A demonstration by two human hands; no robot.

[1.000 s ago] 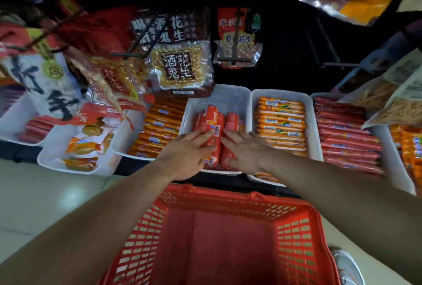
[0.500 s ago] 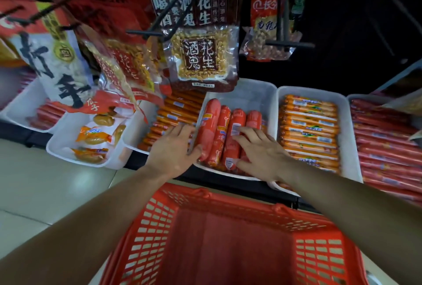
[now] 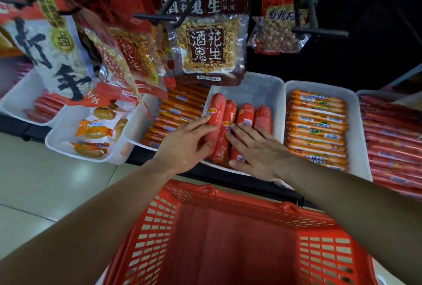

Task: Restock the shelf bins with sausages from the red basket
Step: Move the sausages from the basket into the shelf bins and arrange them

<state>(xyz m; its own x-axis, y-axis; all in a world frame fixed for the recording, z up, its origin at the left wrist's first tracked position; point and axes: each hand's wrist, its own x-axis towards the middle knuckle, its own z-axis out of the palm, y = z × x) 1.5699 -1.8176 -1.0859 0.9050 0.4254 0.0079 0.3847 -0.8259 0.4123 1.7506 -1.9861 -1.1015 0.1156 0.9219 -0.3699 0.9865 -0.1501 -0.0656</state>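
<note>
Four fat red plastic-wrapped sausages (image 3: 239, 120) lying side by side in middle white plastic shelf bin (image 3: 262, 88), toward its front left. Left hand (image 3: 182, 147) flat on leftmost sausage, fingers straight and close together, thumb against its side. Right hand (image 3: 258, 150) flat across the other three, fingers slightly spread. Red slatted plastic basket (image 3: 228, 200) just below both wrists. Thin orange sausages (image 3: 317, 129) filling bin to the right.
</note>
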